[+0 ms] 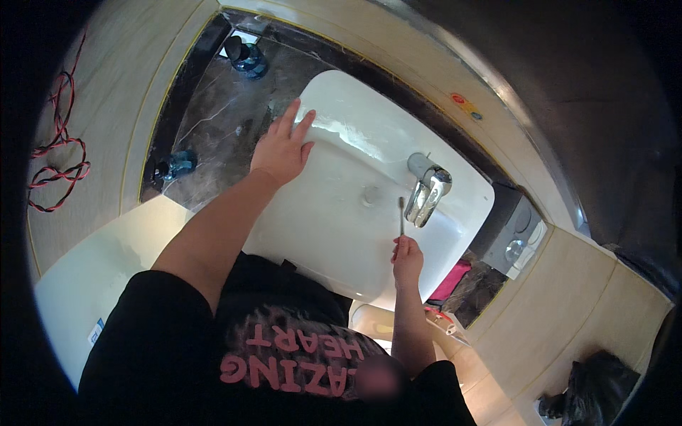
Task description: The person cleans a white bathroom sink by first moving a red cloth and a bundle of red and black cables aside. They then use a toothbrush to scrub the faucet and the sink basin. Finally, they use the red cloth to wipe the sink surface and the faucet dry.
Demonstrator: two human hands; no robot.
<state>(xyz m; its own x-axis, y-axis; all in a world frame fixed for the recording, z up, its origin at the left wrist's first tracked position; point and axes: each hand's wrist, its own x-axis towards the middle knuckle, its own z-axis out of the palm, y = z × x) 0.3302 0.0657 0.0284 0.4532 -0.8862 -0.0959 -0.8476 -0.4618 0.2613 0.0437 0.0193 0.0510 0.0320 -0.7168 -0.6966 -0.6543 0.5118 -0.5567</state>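
My right hand grips the handle of a slim brush, apparently a toothbrush, over the near right side of the basin. Its small dark head points away from me, just left of the faucet spout. My left hand rests at the left rim with fingers spread, holding nothing. Below both arms lies the white ceramic washbasin, its surface wet and shiny towards the back. A round drain shows near its middle. The chrome faucet stands at the back right, and no stream of water is visible.
On the dark marble counter stand two blue bottles, one at the back and one nearer. A grey box and a pink cloth item sit right of the basin. Red-black wire hangs left; a black plastic bag lies lower right.
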